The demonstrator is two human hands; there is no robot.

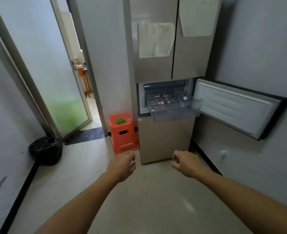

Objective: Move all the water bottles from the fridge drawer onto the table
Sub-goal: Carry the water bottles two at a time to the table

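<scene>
I see the fridge (164,141) dead ahead. Its middle compartment door (237,107) is swung out to the fridge's right, and the door's outer edge lies close along the right wall (266,48). The clear drawer (174,110) is pulled out, its front lip past the fridge face. The water bottles (169,98) are in that drawer, with only caps and tops showing. The count is unclear.

Both hands are out in front, short of the fridge, below drawer level and apart from each other. The left hand (122,166) has loosely curled fingers and holds nothing. The right hand (185,163) is the same, empty.

For room to move, there is bare floor (147,191) from me up to the fridge base. An orange stool (123,132) sits tight against the fridge's left side with a green piece (120,120) on top. A black bin (45,150) stands well left of the fridge at the wall. The glass door (55,73) left of the fridge stands ajar.

As for writing, two paper sheets hang on the fridge's upper doors, the left sheet (154,39) and the right sheet (198,17), but their text is too blurred to read. The bottle labels show red and white bits that are too small to read.
</scene>
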